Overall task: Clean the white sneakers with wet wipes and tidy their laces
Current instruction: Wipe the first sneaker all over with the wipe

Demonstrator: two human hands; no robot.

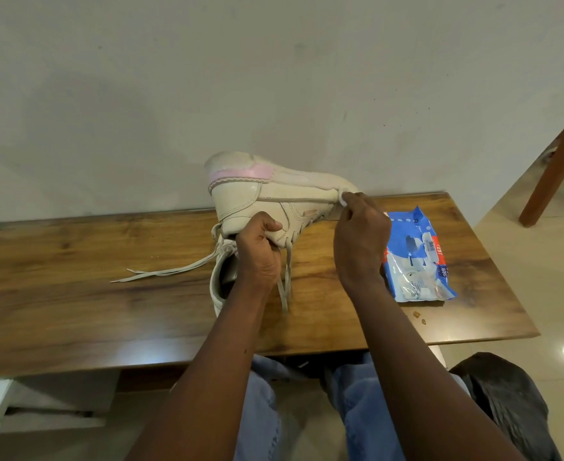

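Note:
My left hand [259, 251] grips a white sneaker [274, 191] by its collar and holds it up over the wooden table [91, 294], sole turned toward the wall, pink patch on the sole's heel. My right hand [362, 241] pinches a small white wet wipe [343, 198] against the sole edge near the toe. Loose laces [285, 277] hang down from the held shoe. A second white sneaker [222, 277] lies on the table, mostly hidden behind my left wrist, its laces [161, 271] trailing left.
A blue wet-wipes pack [418, 257] lies flat on the table's right part, with small brown crumbs [420, 317] near it. The wall stands right behind the table. A wooden furniture leg [556, 168] stands at far right, a dark bag [510, 397] on the floor.

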